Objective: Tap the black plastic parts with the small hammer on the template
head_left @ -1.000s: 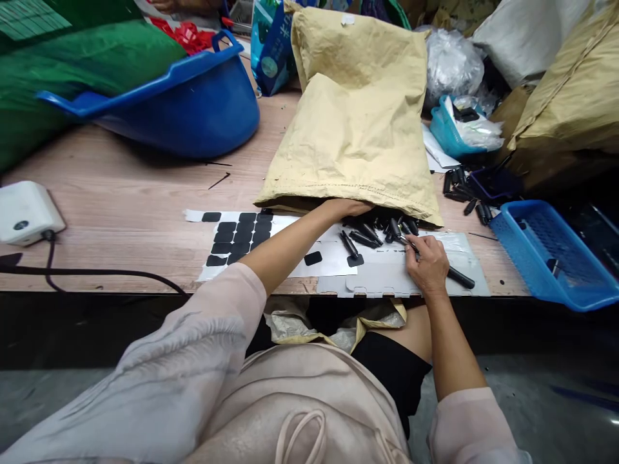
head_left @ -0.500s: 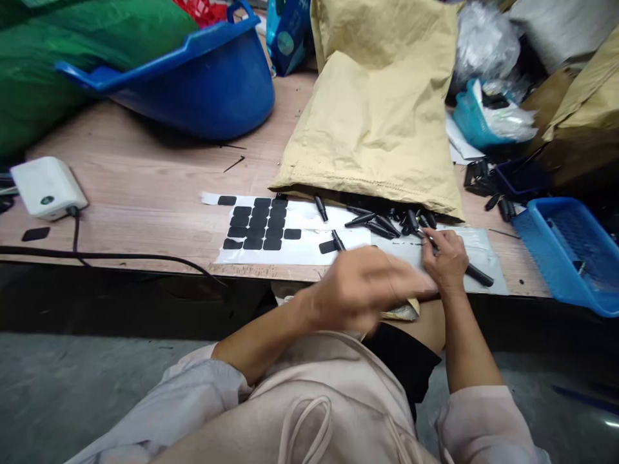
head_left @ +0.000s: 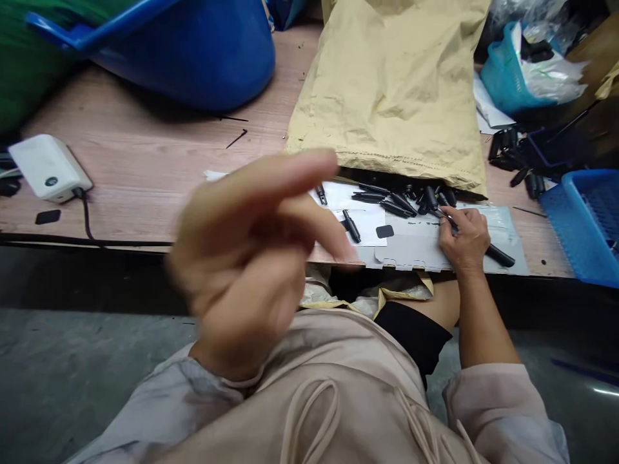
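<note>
My left hand [head_left: 251,251] is raised close to the camera, blurred. Some of its fingers stretch out and stand apart, with nothing visible between them. It hides most of the white sheet [head_left: 333,193] on the table edge. My right hand [head_left: 464,238] is closed around a tool with a black handle [head_left: 500,255], its metal front end pointing at a pile of black tubular parts [head_left: 396,203]. A single black tube [head_left: 352,225] lies on the sheet, with a small black rounded patch [head_left: 385,231] to its right.
A large paper sack [head_left: 387,84] lies behind the parts. A blue tub [head_left: 193,58] stands back left, a white box with a cable [head_left: 51,167] at far left. To the right are a blue basket [head_left: 570,219] and a turquoise basket [head_left: 507,71] holding plastic bags.
My left hand has moved left and up toward the camera, now covering the rows of black patches. My right hand keeps its grip on the tool. The view has tilted downward slightly.
</note>
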